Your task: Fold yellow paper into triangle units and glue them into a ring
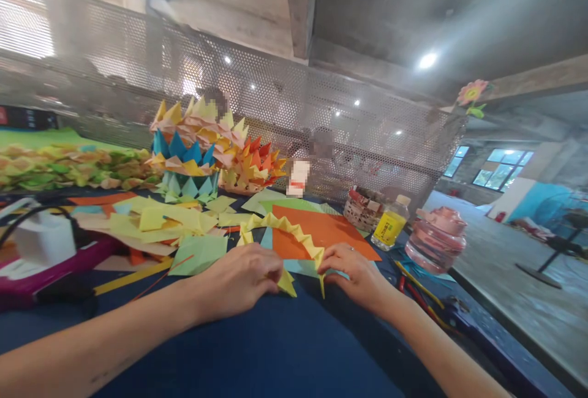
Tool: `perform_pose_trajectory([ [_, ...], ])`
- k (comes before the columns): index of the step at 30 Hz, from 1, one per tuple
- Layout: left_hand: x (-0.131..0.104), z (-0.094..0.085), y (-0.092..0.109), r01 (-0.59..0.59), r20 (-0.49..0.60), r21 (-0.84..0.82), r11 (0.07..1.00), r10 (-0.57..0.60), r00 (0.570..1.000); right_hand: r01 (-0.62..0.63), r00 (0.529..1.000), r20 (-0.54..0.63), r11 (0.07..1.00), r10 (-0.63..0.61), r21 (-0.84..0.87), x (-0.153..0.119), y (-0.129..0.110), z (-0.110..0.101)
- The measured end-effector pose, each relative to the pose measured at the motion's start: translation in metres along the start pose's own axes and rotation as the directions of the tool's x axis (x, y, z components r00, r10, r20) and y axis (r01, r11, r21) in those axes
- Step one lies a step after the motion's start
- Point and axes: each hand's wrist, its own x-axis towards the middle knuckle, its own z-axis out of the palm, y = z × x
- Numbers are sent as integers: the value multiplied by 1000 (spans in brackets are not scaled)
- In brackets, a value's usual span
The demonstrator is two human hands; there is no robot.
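A zigzag chain of folded yellow paper (289, 226) arches over the table between my hands. My right hand (351, 272) pinches its right end, where a pointed tip hangs below the fingers. My left hand (252, 272) is closed, knuckles up, on a yellow folded paper piece (288, 286) whose point sticks out past the fingers. The chain's left end drops behind my left hand, so I cannot tell whether that piece is joined to it. Orange paper (331, 232) lies flat behind the chain, and a pale green sheet (197, 255) is beside my left hand.
Stacked folded-paper rings (188, 165) stand at the back left near a heap of folded pieces (68, 168). To the right are a yellow-labelled bottle (389, 226), a pink jug (436, 239), a woven basket (362, 208) and pliers (425, 294). Behind runs a perforated metal screen (275, 98).
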Motion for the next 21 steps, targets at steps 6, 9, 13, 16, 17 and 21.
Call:
perform_pose_trajectory([
  [6, 0, 0, 0, 8, -22, -52, 999, -10, 1000, 23, 984, -180, 997, -10, 73, 0, -21, 2],
  [9, -1, 0, 2, 0, -29, -68, 998, -2, 1000, -64, 975, -201, 985, 96, 161, 0, -36, 6],
  [13, -1, 1, 2, -1, -26, -54, 999, 0, 1000, -220, 951, -167, 950, 260, 223, 1, -48, 13],
  [16, -1, 2, 1, 2, -37, -50, 999, -4, 999, -313, 924, -149, 920, 352, 234, 3, -52, 16],
  [17, -1, 3, 1, 1, -40, -50, 999, -3, 999, -330, 918, -148, 916, 368, 228, 3, -53, 16],
  [21, -1, 2, 3, 4, -49, -46, 999, -6, 999, -321, 917, -182, 928, 354, 191, 3, -56, 18],
])
